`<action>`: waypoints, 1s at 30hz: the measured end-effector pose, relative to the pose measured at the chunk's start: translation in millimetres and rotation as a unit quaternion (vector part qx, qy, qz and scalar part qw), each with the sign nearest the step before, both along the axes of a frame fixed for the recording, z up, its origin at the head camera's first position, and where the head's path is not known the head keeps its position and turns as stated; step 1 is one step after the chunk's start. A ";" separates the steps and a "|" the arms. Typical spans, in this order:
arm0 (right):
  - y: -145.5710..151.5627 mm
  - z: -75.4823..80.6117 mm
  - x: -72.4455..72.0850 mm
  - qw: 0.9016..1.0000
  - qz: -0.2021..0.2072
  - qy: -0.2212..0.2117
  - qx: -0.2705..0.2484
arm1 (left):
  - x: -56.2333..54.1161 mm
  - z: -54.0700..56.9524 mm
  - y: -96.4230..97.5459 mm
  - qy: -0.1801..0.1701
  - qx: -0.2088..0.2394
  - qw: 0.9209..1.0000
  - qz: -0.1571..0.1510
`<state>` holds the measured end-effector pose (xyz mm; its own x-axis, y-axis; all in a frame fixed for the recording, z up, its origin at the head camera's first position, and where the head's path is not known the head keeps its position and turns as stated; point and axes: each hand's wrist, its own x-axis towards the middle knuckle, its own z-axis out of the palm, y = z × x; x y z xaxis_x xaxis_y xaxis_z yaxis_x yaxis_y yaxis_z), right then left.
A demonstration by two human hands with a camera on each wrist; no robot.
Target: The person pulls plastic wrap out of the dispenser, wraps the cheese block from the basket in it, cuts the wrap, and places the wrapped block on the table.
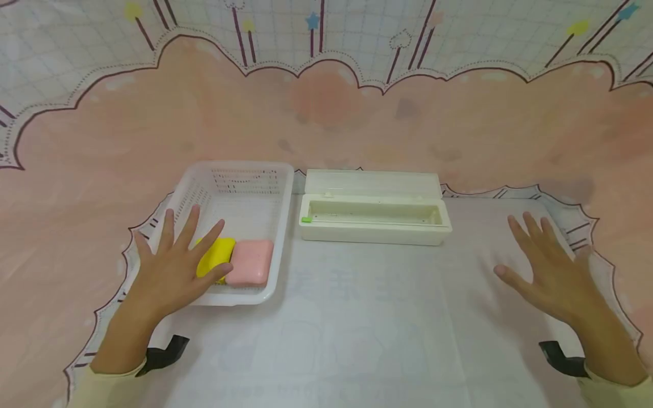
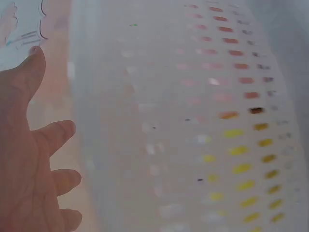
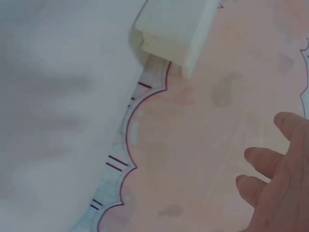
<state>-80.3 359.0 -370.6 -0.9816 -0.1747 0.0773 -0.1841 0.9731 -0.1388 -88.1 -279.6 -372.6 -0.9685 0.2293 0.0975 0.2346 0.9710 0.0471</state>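
My left hand point(image 1: 170, 269) is spread flat, fingers apart, over the near left part of a white plastic basket point(image 1: 284, 226). Inside the basket a yellow block point(image 1: 218, 255), partly hidden by the fingers, lies beside a pink rounded block point(image 1: 251, 262). In the left wrist view the basket's slotted wall point(image 2: 120, 145) fills most of the picture, with pink and yellow showing through the slots. Out to the right, my right hand point(image 1: 553, 277) is spread too, holding nothing. Between the hands stands a long cream box point(image 1: 374, 234) with its lid point(image 1: 372, 182) raised.
The cream box has a long hollow and a small green tab point(image 1: 306, 219) at its left end. A white sheet point(image 1: 367, 328) covers the work area, over a peach patterned cloth point(image 1: 326, 130). Black straps point(image 1: 165, 354) sit at both wrists.
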 end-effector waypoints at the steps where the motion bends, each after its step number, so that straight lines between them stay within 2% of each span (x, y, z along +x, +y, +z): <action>1: -1.0 2.9 -1.6 1.000 0.004 0.003 0.003 | -1.1 3.7 1.8 0.002 -0.002 1.000 -0.005; 6: -12.2 23.5 -13.9 1.000 0.021 0.011 0.009 | -14.9 31.5 20.9 0.005 -0.016 0.999 -0.038; 10: -25.7 38.7 -28.7 0.999 0.039 0.011 -0.006 | -36.4 54.7 50.2 -0.029 0.000 0.996 -0.089; 12: -33.6 42.7 -39.3 0.999 0.049 0.010 -0.015 | -51.1 63.1 67.5 -0.062 0.019 0.990 -0.125; 15: -45.8 43.0 -57.8 0.997 0.071 0.012 -0.041 | -77.4 67.3 93.6 -0.116 0.046 0.975 -0.182; 18: -58.2 37.3 -78.0 0.992 0.106 0.005 -0.070 | -104.3 61.6 119.3 -0.162 0.065 0.961 -0.217; 22: -73.4 24.2 -105.8 0.984 0.145 -0.047 -0.092 | -137.9 44.9 147.1 -0.201 0.073 0.944 -0.252; 24: -79.8 15.7 -118.1 0.979 0.159 -0.078 -0.098 | -151.1 34.4 157.3 -0.223 0.077 0.936 -0.261; 27: -87.5 1.0 -132.8 0.973 0.176 -0.106 -0.110 | -164.3 19.2 170.6 -0.253 0.073 0.926 -0.270; 30: -94.8 -11.2 -141.6 0.967 0.186 -0.131 -0.117 | -171.3 8.4 181.9 -0.283 0.053 0.918 -0.272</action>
